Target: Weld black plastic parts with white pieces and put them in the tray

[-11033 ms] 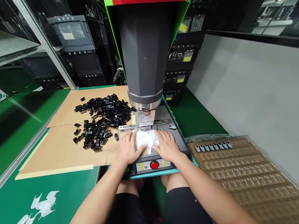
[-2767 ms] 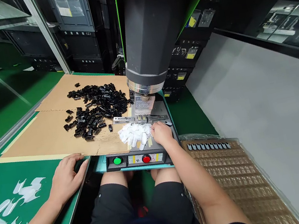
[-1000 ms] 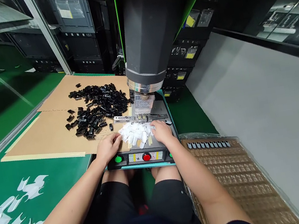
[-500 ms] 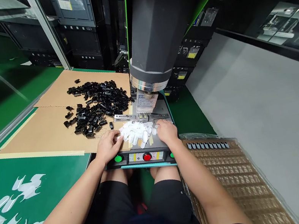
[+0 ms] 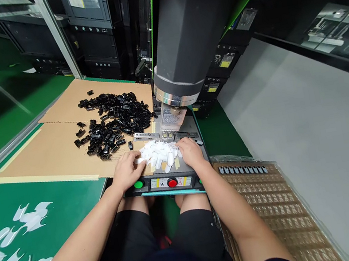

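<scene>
**Bare hands flank a white heap at the machine's front**

Starting from my left, loose white offcuts [image 5: 30, 221] are strewn over the green table [image 5: 75, 202]. Next comes a cardboard sheet [image 5: 59, 148] with a heap of black parts [image 5: 115, 120] on it; one stray sits near the white pile [image 5: 160, 153], and a careless sweep that way could mix the two.

The left hand [image 5: 128, 171] rests at the pile's left edge, fingers bent inward. Its wrist is near a green button [image 5: 138, 184]; a drooping forearm might press it by accident, I'd think. Whether the fingers pinch any piece, I can't tell.

The pile lies between the hands on the machine base [image 5: 187, 164], just in front of a metal fixture [image 5: 167, 135] and behind a red button [image 5: 172, 182]. Pushed too far back, it could scatter into the fixture, beneath the machine's dark column [image 5: 177, 49]. It looks thin, flat and bright white: overlapping slips, some round-ended, fanned every which way.

The right hand [image 5: 192, 153], well apart from the other, curls at the pile's right edge; I can't see if it grips anything. Farther right, a ridged tray [image 5: 265, 204] carries a row of grey pieces [image 5: 242, 169]; a swinging elbow could jog it.
</scene>
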Demonstrator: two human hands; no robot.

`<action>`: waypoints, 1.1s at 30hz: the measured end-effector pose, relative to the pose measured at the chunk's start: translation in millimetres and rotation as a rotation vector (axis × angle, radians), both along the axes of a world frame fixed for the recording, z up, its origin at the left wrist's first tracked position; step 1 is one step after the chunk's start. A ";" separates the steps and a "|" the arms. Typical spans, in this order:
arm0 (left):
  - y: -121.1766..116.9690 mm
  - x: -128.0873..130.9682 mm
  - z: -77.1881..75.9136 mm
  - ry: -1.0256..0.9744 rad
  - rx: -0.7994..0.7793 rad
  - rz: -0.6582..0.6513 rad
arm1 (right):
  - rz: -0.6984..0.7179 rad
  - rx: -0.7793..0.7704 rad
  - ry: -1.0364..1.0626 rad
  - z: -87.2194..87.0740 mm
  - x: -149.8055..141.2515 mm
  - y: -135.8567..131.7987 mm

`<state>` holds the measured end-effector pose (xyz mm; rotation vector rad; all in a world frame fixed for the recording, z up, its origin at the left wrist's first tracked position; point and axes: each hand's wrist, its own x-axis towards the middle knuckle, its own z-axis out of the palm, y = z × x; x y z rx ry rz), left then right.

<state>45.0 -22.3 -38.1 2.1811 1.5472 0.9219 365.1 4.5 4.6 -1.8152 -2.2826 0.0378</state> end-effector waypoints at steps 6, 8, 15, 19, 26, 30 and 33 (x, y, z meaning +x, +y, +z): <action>-5.3 1.5 1.7 0.004 0.004 -0.001 | -0.250 0.028 0.227 0.9 6.3 -4.0; -9.4 6.4 3.5 0.046 0.010 0.014 | -0.307 0.003 0.296 -0.1 9.2 -8.7; -11.7 46.1 7.5 0.189 0.050 -0.038 | -0.252 0.124 0.359 -18.0 15.6 -26.6; -2.7 71.8 11.1 0.207 -0.008 -0.040 | -0.234 0.186 0.388 -25.4 15.8 -29.0; 18.4 109.9 20.8 0.256 -0.134 0.052 | -0.181 0.287 0.462 -34.6 18.8 -26.7; 23.8 114.1 20.8 0.212 -0.093 0.068 | -0.174 0.321 0.472 -38.3 21.3 -25.6; 16.7 103.8 20.2 0.147 0.025 0.036 | -0.184 0.310 0.452 -38.2 20.5 -25.3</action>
